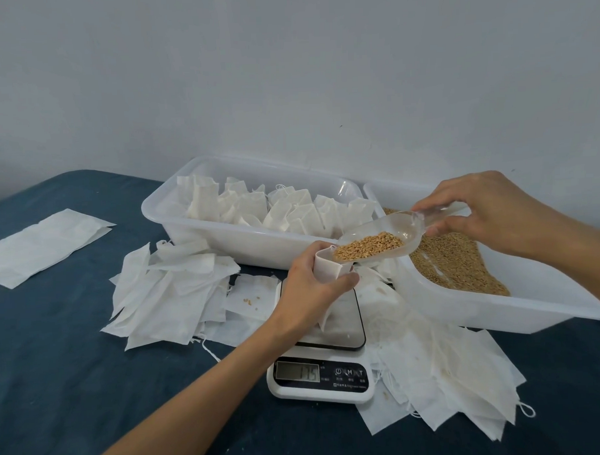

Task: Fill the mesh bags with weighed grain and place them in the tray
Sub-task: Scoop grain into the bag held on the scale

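— Currently, item one?
— Left hand (310, 281) is gripping an upright mesh bag (329, 270) above the scale (322, 362), mouth facing up.
— Item two?
— Right hand (478, 214) is pinching the scoop (377, 238) handle, its long axis slanting down-left, grain (369, 247) at the bag's mouth.

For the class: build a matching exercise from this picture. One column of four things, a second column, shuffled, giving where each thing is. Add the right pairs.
Things
1. clear scoop
2. open mesh bag
3. filled bags
4. loose grain

Places
A. in the right tray
B. held by the left hand over the scale
C. standing in the left tray
D. held by the right hand, tipped at the bag's mouth

Pairs: 1-D, 2-B, 3-C, 4-A
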{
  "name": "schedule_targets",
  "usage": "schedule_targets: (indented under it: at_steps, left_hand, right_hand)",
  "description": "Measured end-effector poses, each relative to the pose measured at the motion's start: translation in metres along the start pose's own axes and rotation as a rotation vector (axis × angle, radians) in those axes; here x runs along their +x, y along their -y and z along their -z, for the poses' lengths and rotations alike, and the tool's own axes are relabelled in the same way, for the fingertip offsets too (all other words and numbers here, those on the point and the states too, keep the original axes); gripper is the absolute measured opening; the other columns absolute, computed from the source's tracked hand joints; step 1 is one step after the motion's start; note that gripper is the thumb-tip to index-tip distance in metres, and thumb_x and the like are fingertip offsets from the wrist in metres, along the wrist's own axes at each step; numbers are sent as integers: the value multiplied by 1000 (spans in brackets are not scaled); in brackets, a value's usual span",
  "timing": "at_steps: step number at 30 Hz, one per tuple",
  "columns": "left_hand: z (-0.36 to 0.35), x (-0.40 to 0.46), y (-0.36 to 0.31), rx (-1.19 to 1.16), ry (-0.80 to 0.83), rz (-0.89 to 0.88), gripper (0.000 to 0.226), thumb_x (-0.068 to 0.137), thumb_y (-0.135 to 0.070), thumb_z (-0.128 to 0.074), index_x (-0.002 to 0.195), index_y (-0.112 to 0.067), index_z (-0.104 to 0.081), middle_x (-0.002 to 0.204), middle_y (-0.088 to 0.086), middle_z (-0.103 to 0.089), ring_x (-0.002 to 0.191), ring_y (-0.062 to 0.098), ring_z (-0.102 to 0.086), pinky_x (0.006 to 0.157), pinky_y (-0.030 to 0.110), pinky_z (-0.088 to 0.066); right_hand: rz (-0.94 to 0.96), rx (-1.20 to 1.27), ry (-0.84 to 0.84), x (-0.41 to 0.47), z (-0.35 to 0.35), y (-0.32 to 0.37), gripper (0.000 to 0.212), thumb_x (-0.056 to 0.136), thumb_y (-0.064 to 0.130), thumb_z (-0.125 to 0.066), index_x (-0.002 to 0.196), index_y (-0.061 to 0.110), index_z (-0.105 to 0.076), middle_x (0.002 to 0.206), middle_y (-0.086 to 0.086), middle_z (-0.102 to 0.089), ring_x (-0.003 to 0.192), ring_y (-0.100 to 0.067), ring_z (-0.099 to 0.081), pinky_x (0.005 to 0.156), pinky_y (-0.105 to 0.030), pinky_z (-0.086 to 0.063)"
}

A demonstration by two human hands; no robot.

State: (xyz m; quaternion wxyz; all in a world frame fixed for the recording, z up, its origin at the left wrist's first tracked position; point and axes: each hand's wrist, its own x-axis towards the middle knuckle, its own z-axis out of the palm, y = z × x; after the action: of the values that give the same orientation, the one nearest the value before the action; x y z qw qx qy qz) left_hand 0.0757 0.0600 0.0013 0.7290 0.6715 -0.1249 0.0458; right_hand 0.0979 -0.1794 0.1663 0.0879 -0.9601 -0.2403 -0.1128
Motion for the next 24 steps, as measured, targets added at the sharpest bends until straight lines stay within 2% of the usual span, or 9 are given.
schedule_targets:
  at_steps: [4, 7, 9, 14, 16, 24]
  left_hand:
    - [0, 0, 0, 0, -6, 4, 31, 87, -16, -82, 114, -23, -67, 101, -4, -78, 88, 16, -73, 73, 23, -55]
    - [0, 0, 0, 1, -8, 11, 34, 85, -20, -83, 115, -24, -68, 104, -2, -78, 97, 26, -73, 83, 35, -59]
    - [0, 0, 0, 7, -12, 8, 33, 85, -18, -83, 114, -24, -68, 105, -2, -78, 99, 27, -73, 87, 40, -58]
    - [-1, 1, -1, 9, -26, 17, 31, 87, -15, -83, 113, -24, -68, 103, -2, -78, 98, 27, -72, 84, 42, -56]
    - [-1, 0, -1, 8, -26, 18, 31, 87, -14, -83, 113, -23, -68, 103, -1, -78, 99, 28, -72, 88, 44, -57]
    - [-1, 0, -2, -5, -20, 18, 31, 88, -12, -82, 114, -19, -68, 103, 1, -78, 99, 28, -73, 89, 40, -58]
  right_hand:
    - [-1, -5, 1, 1, 0, -1, 35, 79, 26, -82, 112, 35, -74, 102, 19, -71, 104, -9, -61, 99, -51, -46]
    - [1, -6, -1, 1, 0, 0, 35, 79, 26, -82, 112, 34, -75, 102, 18, -71, 104, -10, -61, 99, -51, -46]
    - [1, 1, -2, 1, 0, 0, 35, 79, 25, -82, 112, 34, -75, 103, 18, -71, 106, -10, -62, 99, -51, -46]
    - [2, -4, 2, 1, 0, -1, 34, 80, 27, -82, 112, 35, -75, 103, 18, -71, 106, -10, -62, 99, -51, -46]
    - [-2, 0, -1, 2, 0, -2, 34, 79, 27, -82, 111, 36, -75, 103, 19, -71, 106, -10, -62, 99, -51, -46]
    - [1, 0, -10, 3, -3, -3, 34, 79, 27, -83, 110, 38, -75, 101, 20, -70, 105, -10, -62, 97, -52, -46]
